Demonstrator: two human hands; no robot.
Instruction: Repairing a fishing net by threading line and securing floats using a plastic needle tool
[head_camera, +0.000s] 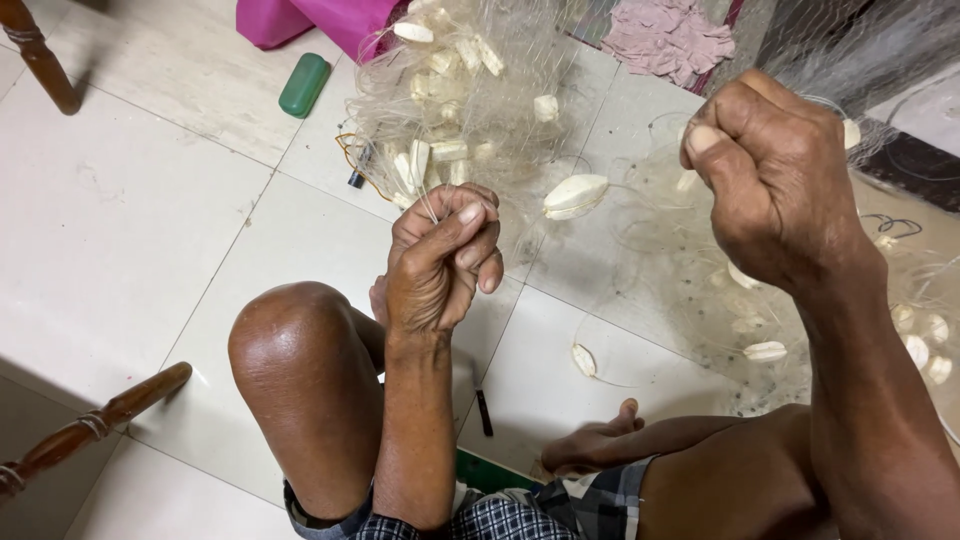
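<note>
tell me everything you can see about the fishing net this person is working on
The fishing net is fine, clear mesh, almost see-through, strung with pale oval floats. It lies bunched in a heap on the white tiled floor ahead of the person's knee and spreads loosely to the right. The left hand pinches a strand; the right hand is closed in a fist, raised above the mesh.

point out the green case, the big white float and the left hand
green case (304, 84), head view, middle of its top
big white float (575, 196), head view, its centre
left hand (440, 265), head view, back of hand
</note>
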